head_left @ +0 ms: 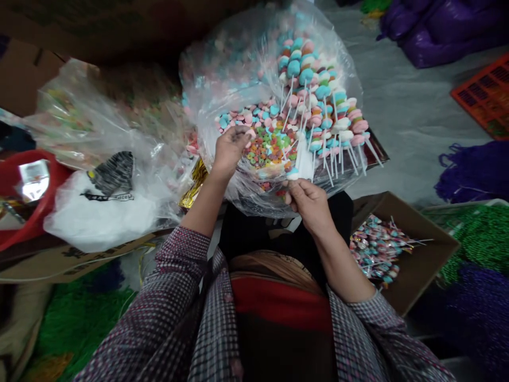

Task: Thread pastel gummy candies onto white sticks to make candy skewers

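Observation:
A large clear plastic bag [254,74] sits in front of me, full of pastel candy pieces and small coloured rings [270,143]. Skewers of stacked pink, blue and white candies [330,116] lie in a row on its right side, white sticks pointing toward me. My left hand [230,151] is inside the bag opening, fingers pinched together over the loose candies; what they hold is too small to name. My right hand [308,201] is closed on a white stick [304,156] that points up into the bag, with a candy at its lower end.
A cardboard box [421,265] of wrapped candy skewers stands at my right. Clear and white plastic bags [99,212] and a red basin [24,212] lie at the left. Purple and green tinsel bundles [477,239] sit at the right, an orange crate [485,95] farther back.

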Action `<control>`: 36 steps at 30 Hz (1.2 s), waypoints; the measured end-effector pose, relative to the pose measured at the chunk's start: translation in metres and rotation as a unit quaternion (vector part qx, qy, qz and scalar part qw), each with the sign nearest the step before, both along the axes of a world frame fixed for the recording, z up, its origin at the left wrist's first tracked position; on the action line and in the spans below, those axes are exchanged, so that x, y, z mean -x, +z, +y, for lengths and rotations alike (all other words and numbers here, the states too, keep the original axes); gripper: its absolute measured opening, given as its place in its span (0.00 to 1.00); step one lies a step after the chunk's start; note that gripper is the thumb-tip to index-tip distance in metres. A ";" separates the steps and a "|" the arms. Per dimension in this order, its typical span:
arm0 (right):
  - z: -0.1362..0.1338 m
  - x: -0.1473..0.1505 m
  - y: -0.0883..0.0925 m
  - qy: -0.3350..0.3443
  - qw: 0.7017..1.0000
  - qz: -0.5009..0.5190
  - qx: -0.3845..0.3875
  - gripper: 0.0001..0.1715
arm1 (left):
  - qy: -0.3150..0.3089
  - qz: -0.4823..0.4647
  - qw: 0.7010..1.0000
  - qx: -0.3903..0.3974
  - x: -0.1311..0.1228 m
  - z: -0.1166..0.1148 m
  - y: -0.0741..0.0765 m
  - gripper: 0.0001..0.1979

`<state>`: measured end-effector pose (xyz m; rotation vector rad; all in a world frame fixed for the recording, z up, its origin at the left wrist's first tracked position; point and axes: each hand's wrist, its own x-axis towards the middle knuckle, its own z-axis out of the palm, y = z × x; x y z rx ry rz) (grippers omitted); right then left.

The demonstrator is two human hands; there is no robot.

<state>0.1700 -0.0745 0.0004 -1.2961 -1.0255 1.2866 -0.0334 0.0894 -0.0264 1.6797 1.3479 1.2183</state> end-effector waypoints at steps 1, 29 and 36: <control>0.001 0.002 0.003 0.007 1.000 -0.005 -0.003 0.28 | -0.022 -0.076 0.996 0.050 -0.005 -0.009 0.003 0.17; 0.021 0.018 0.004 -0.009 0.999 0.047 -0.010 0.20 | -0.068 -0.294 0.930 0.208 -0.057 -0.091 0.009 0.08; 0.023 0.022 -0.001 -0.020 0.999 0.042 -0.019 0.23 | -0.086 -0.317 0.918 0.223 -0.076 -0.110 0.006 0.14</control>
